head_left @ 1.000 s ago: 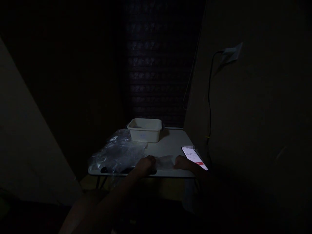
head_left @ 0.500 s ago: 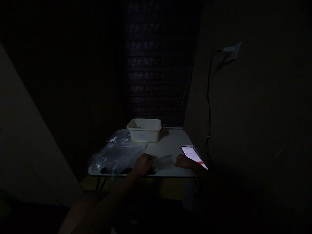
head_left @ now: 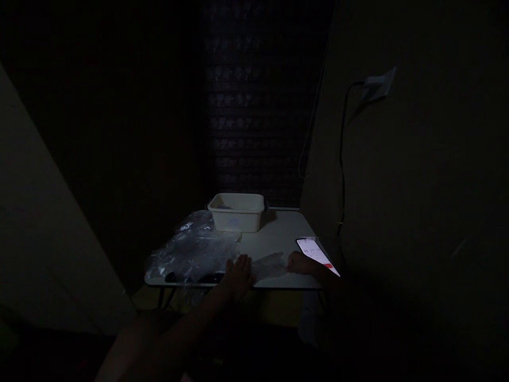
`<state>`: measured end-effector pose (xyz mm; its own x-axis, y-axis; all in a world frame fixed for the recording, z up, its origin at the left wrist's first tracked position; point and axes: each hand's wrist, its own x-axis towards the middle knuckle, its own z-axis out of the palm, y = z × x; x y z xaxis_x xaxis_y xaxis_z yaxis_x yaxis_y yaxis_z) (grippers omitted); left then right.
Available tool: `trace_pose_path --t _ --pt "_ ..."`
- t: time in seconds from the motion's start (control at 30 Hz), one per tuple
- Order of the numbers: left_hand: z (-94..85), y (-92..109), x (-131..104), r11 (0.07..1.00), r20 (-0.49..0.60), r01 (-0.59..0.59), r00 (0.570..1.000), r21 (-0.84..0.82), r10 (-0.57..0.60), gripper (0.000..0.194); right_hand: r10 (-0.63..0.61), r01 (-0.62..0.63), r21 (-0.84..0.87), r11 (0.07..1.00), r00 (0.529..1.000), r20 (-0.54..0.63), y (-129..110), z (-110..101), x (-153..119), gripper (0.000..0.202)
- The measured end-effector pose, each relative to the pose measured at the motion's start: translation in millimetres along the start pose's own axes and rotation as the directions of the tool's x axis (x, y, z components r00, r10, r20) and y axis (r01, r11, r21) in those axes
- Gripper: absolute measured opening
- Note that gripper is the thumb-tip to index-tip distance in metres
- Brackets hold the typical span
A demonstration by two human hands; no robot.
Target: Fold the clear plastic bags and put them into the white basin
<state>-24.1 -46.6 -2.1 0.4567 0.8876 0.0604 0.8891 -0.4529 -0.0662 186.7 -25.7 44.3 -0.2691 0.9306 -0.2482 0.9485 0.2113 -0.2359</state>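
A small translucent plastic bag (head_left: 268,266) lies near the front edge of the table, between my two hands. My left hand (head_left: 239,276) rests at the bag's left end, fingers stretched out and pressed down flat. At the opposite end, my right hand (head_left: 301,263) is closed on the bag's edge in a pinch. A heap of clear plastic sheeting (head_left: 194,246) spreads over the table's left side, beside my left hand. Dim light hides the finer detail of the fingers.
A white plastic tub (head_left: 237,222) stands at the back of the white table (head_left: 278,228), with something pale inside. A lit phone (head_left: 314,253) showing a timer lies by my right wrist. From a wall socket (head_left: 379,86) a black cord (head_left: 342,154) hangs on the right.
My left hand has shifted slightly down and right, going from curled fingers to a flatter, stretched-out shape on the bag's left end. My right hand keeps its pinch almost in place.
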Motion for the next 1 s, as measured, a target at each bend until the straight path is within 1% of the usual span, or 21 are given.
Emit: trace_pose_path --t 0.17,0.27,0.4,0.47,0.5,0.53,0.57,0.6,0.67,0.7,0.73,0.77,0.83,0.9,1.0 --pt "-2.4 0.1 -1.2 1.000 0.028 0.007 1.000 0.023 -0.007 0.051 -0.007 0.007 0.004 1.000 1.000 -0.021 -1.2 -1.3 -1.3 0.020" --pt "-3.7 3.3 1.4 0.999 0.040 0.019 0.999 0.027 -0.020 0.050 0.020 -0.020 -0.002 1.000 0.999 -0.048 3.3 -2.4 1.7 0.020" --pt "-1.1 9.6 9.9 1.000 -0.007 0.016 1.000 0.025 -0.016 0.050 0.081 -0.086 -0.024 0.996 0.982 -0.173 12.0 -7.3 6.4 0.024" --pt "0.5 14.3 14.9 1.000 -0.033 0.014 0.999 0.024 -0.013 0.050 0.113 -0.126 -0.032 0.992 0.960 -0.255 12.7 -7.9 7.5 0.027" --pt "1.0 16.8 17.2 1.000 -0.041 0.014 0.999 0.024 -0.013 0.050 0.104 -0.120 -0.033 0.992 0.944 -0.314 10.9 -6.5 7.6 0.029" --pt "1.1 19.4 19.2 1.000 -0.046 0.017 0.999 0.025 -0.016 0.050 0.064 -0.083 -0.036 0.996 0.925 -0.375 7.6 -3.7 7.2 0.031" --pt "1.0 21.8 20.7 0.999 -0.049 0.022 0.999 0.025 -0.021 0.050 -0.001 -0.023 -0.048 0.999 0.895 -0.447 2.9 0.7 6.6 0.032" --pt "0.6 23.8 21.8 0.999 -0.050 0.025 0.998 0.026 -0.024 0.051 -0.107 0.082 -0.071 0.994 0.867 -0.486 -3.1 6.6 5.8 0.034" --pt "-0.5 26.6 22.6 0.999 -0.051 0.028 0.998 0.027 -0.027 0.051 -0.319 0.277 -0.158 0.948 0.821 -0.474 -16.5 21.1 4.5 0.038" --pt "-1.0 27.2 22.5 0.999 -0.052 0.026 0.998 0.026 -0.025 0.051 -0.407 0.347 -0.214 0.913 0.799 -0.442 -22.9 28.8 4.2 0.040" --pt "-1.5 27.3 22.2 0.999 -0.052 0.021 0.998 0.025 -0.019 0.051 -0.451 0.377 -0.250 0.892 0.787 -0.422 -28.2 35.9 4.3 0.042" --pt "-2.0 27.2 21.8 1.000 -0.051 0.015 0.999 0.025 -0.014 0.051 -0.470 0.390 -0.269 0.881 0.787 -0.399 -32.2 42.0 4.6 0.044" --pt "-2.6 26.4 21.1 1.000 -0.043 0.009 0.999 0.028 -0.008 0.050 -0.473 0.385 -0.290 0.876 0.805 -0.358 -35.6 50.6 5.9 0.046" --pt "-3.0 25.6 20.7 0.999 -0.028 0.005 1.000 0.037 -0.004 0.050 -0.462 0.369 -0.306 0.878 0.823 -0.331 -33.9 54.5 6.9 0.047" --pt "-3.4 25.4 20.5 0.999 -0.022 0.002 1.000 0.045 -0.001 0.051 -0.450 0.349 -0.324 0.879 0.832 -0.325 -27.1 55.6 7.2 0.047"
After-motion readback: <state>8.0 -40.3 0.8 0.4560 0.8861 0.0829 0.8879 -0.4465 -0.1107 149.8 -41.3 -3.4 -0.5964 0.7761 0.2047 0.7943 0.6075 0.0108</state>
